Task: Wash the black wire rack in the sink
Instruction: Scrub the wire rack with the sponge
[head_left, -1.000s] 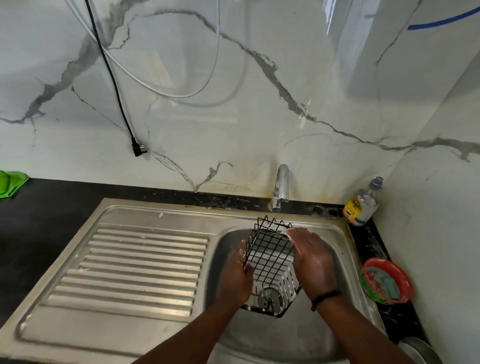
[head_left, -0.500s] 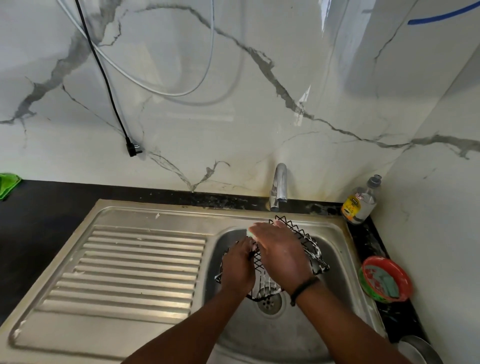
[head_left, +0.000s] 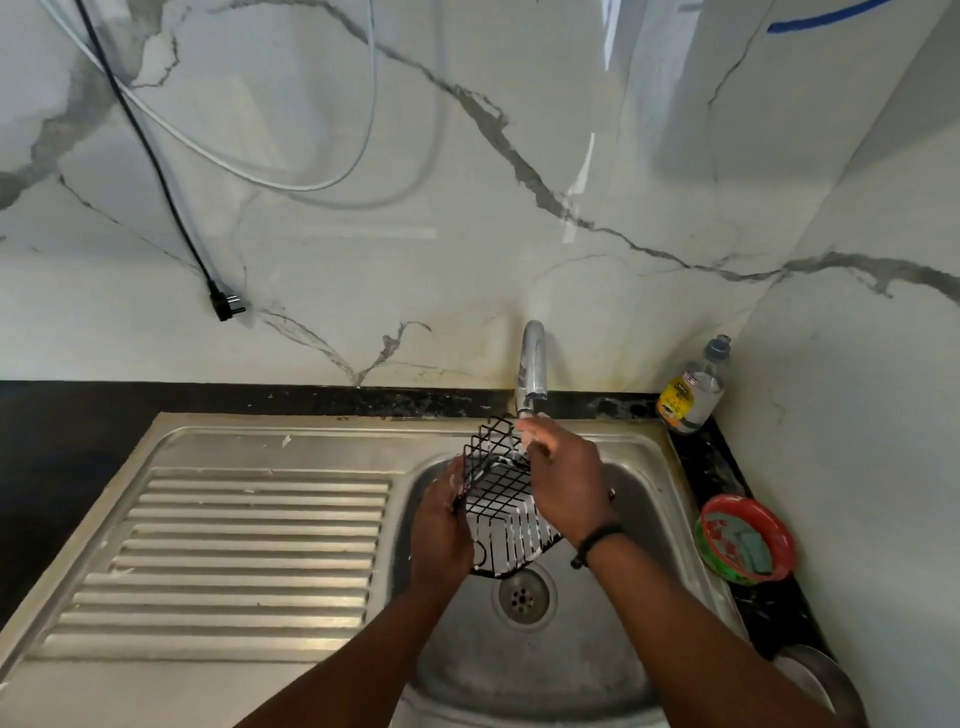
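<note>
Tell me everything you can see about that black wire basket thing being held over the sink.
The black wire rack is a small basket of thin dark wire in a square grid, with a zigzag top rim. White soap suds cling to its lower bars. It is held tilted above the sink basin, over the drain and just below the tap spout. The left hand holds its left side; the right hand lies across its top and right side. Nothing else touches it.
</note>
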